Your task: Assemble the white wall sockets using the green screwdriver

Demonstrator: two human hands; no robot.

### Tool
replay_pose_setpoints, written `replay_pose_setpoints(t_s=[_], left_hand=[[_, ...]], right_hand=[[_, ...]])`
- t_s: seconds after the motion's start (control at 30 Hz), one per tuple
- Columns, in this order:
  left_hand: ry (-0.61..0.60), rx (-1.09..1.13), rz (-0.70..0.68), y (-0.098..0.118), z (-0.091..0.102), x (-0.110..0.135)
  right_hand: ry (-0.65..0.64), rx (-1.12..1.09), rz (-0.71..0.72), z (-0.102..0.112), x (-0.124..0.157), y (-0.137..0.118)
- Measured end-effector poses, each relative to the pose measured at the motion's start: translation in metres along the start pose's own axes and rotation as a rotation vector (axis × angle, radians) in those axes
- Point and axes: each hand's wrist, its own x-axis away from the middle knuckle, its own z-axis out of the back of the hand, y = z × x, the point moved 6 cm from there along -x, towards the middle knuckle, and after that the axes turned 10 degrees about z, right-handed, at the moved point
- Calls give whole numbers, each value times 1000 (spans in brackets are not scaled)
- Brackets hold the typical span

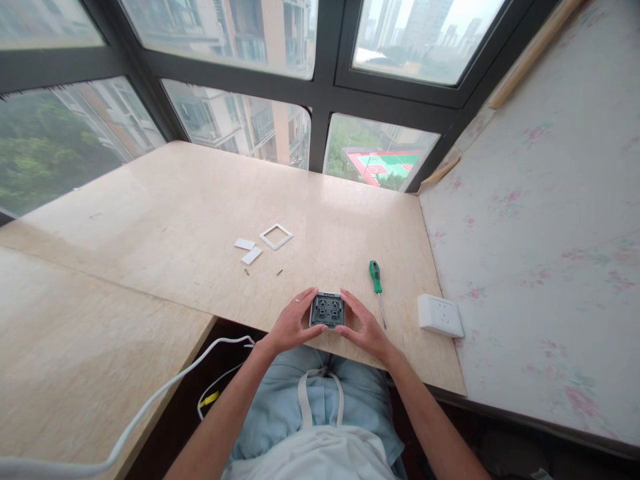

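Note:
A dark grey switch module (327,310) with two inner mechanisms is held just above the near edge of the beige stone sill (165,220). My left hand (293,323) grips its left side and my right hand (363,327) grips its right side, fingers curled round the edges. Further back lie a white square frame (276,236), two white rocker plates (249,250) and two small screws (263,272). A green-handled screwdriver (377,280) rests right of the module.
A white wall socket (440,315) sits at the sill's right edge against the floral wall (545,233). A white cable (165,393) hangs over the lower left sill section. Dark window frames (320,87) close off the back.

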Motion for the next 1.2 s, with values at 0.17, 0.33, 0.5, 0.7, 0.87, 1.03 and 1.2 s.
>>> replay_pose_setpoints(t_s=[0.17, 0.33, 0.5, 0.7, 0.87, 1.03, 1.2], left_hand=[[-13, -17, 3, 0, -1, 0], [-40, -33, -2, 1, -2, 0], [-57, -50, -11, 2, -2, 1], [-68, -61, -2, 2, -2, 1], [-91, -38, 5, 2, -2, 1], [-109, -18, 9, 4, 1, 1], [-129, -43, 3, 7, 1, 2]], right_hand=[[-6, 4, -3, 2, 0, -2], [-14, 4, -15, 3, 0, -3], [-8, 1, -23, 4, 1, -2], [-21, -22, -26, 3, 1, -3], [-76, -26, -84, 3, 1, -5], [-133, 33, -107, 4, 0, -7], [-152, 51, -106, 4, 0, -8]])
